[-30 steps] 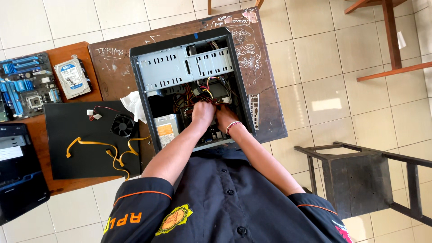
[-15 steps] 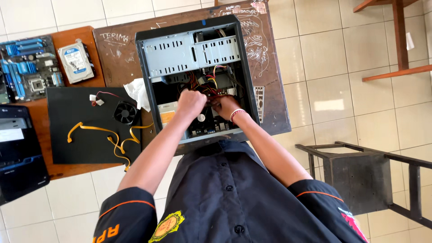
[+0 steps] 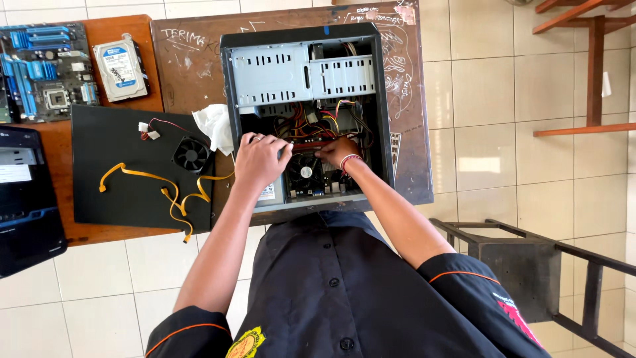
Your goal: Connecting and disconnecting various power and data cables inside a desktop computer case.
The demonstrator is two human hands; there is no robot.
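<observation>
While both hands, left (image 3: 260, 159) and right (image 3: 338, 152), curl on thin, limp red wiring (image 3: 311, 140) at 12 o'clock of the black cooler fan (image 3: 305, 172), grip plugs, not fragile leads.

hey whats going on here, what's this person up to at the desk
A person in a dark shirt leans over an open computer case lying on a scribbled wooden desk, both hands inside it. The left hand and the right hand are at the tangle of red and yellow cables just above the cooler fan. Whether either has a grip on a cable cannot be told. Off to the left lie a loose small fan, a yellow ribbon cable, a hard drive and a blue circuit board.
</observation>
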